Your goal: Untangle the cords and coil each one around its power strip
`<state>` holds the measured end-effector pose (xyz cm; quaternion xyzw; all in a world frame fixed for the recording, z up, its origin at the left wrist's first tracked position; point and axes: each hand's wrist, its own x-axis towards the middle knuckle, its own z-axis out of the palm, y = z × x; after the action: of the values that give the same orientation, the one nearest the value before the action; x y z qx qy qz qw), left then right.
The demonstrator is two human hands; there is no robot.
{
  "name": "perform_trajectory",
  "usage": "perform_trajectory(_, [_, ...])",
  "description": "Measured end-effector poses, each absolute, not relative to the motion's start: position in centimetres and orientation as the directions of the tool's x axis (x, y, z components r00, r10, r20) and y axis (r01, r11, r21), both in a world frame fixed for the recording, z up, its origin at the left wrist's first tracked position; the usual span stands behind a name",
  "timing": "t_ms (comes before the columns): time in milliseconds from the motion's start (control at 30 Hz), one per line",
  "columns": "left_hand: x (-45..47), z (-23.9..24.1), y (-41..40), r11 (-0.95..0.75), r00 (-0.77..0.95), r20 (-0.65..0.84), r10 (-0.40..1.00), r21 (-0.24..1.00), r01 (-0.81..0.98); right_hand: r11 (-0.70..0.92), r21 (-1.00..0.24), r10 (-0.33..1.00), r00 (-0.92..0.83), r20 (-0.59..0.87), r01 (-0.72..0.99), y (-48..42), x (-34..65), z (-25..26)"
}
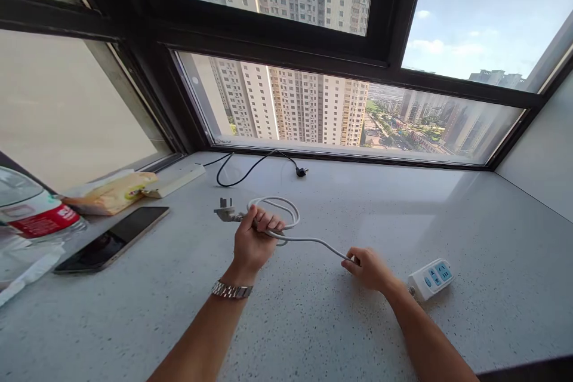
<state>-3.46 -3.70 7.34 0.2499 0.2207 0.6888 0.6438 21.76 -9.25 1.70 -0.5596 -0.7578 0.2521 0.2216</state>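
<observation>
A grey power cord (308, 240) runs between my two hands above the speckled white sill. My left hand (257, 236) is closed around a looped bundle of it, and the three-pin plug (225, 210) sticks out to the left of the thumb. My right hand (369, 267) pinches the cord farther right, between thumb and fingers. Just right of my right wrist lies a white power strip (430, 279) with blue socket faces. My forearm hides the stretch of cord near the strip.
A black cable with a plug (301, 172) lies by the window frame. On the left are a phone (114, 239), a red-labelled bottle (40, 215), a yellowish packet (110, 192) and a long pale bar-shaped object (176, 181). A wall (541, 149) bounds the right side.
</observation>
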Motion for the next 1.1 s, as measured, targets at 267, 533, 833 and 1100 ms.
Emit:
perform_trajectory(267, [-6.6,7.2,-4.0,-0.11,0.03,0.182,0.983,0.711,-0.695,-0.041,-0.646,0.997,0.078,0.029,0.762,-8.5,24.2,2.1])
perform_trajectory(533, [0.6,4.5,-6.5,-0.093,0.493,0.237,0.837,0.95,-0.299,0.051,-0.956,0.864,0.467,0.187,0.29,-8.5,25.1,3.3])
perform_trajectory(833, [6.5,2.7,-9.8,0.024,0.63,0.103,0.77,0.982,-0.189,0.528,-0.742,0.77,0.136,0.623,0.413,-11.5,20.1,4.9])
perform_trajectory(1100, [3.0,3.5,-6.7,-0.159,0.311,0.204,0.928,0.974,-0.162,0.444,-0.779,0.892,-0.133,0.433,0.443,-10.7,23.3,6.1])
